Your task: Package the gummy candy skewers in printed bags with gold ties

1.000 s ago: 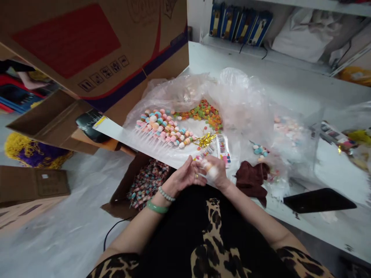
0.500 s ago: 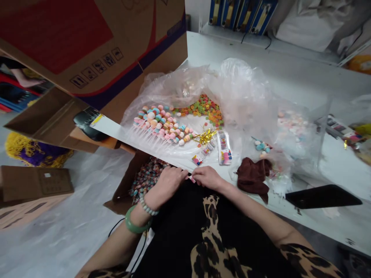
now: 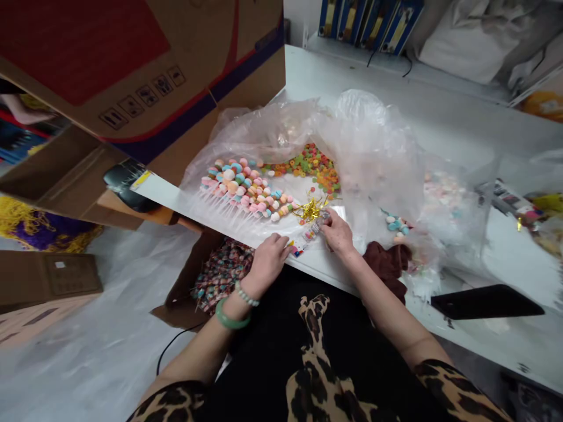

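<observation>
- Along the near edge of the bench (image 3: 422, 111): left hand (image 3: 267, 259) and right hand (image 3: 338, 234), now apart; half a second ago they met lower, just before the edge, around a small pinkish piece, no longer visible.
- Printed packet (image 3: 311, 233): slim, lying aslant on the bench between the hands, its bright end toward the left hand.
- Left hand: fingers bent, tips at or just beside the packet's bright end; grip cannot be told.
- Right hand: fingers curled down at the packet's far end, seemingly touching; whether they pinch it is hidden.
- White packet (image 3: 339, 210): beyond the right hand, now mostly covered by it; fully exposed half a second ago.
- Bearing on the work, as judged: attention has passed from the small piece to the packets.
- Gold ties (image 3: 311, 209): loose bunch, just beyond the printed packet, unmoved.
- Sweets on sticks (image 3: 246, 187): massed pile, left of the ties, likewise undisturbed.
- Ring sweets (image 3: 328, 176): loose, multicoloured, behind the ties, by a crumpled plastic bag (image 3: 373, 140).
- Brown cloth (image 3: 389, 264): heaped, right of the right wrist.
</observation>
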`<state>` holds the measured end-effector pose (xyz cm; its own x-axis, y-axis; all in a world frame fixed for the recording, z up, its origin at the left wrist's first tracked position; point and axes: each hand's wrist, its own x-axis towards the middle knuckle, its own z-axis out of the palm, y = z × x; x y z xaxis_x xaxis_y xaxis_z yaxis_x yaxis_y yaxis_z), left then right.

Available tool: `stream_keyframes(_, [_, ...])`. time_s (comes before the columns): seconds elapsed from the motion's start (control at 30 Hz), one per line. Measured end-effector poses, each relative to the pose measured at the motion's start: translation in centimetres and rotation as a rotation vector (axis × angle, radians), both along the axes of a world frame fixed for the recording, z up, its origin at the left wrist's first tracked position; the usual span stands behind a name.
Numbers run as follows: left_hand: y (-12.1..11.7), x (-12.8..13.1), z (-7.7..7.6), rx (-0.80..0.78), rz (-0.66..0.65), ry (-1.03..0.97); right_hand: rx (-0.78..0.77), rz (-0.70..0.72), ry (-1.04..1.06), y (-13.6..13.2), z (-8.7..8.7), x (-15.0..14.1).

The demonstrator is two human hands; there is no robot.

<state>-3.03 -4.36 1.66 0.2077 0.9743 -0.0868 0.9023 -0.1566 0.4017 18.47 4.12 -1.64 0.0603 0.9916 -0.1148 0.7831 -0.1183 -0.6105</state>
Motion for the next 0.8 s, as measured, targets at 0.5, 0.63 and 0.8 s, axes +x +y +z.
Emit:
stream_keyframes(0.5, [2.5,3.0,-2.4,-0.203,0.452,-1.005,0.278,0.374,-0.408,-2.7,-0.3,4.5])
stream_keyframes(0.63, [2.8,3.7,-0.9,-0.582,0.559,-1.532,0.305,0.182,-0.189,-2.3,1.6,4.3])
stream_keyframes(0.8, [2.3,5.0,-0.2,-0.535,0.572,-1.590,-0.020,0.102,0.533,-4.3,2.8,0.1])
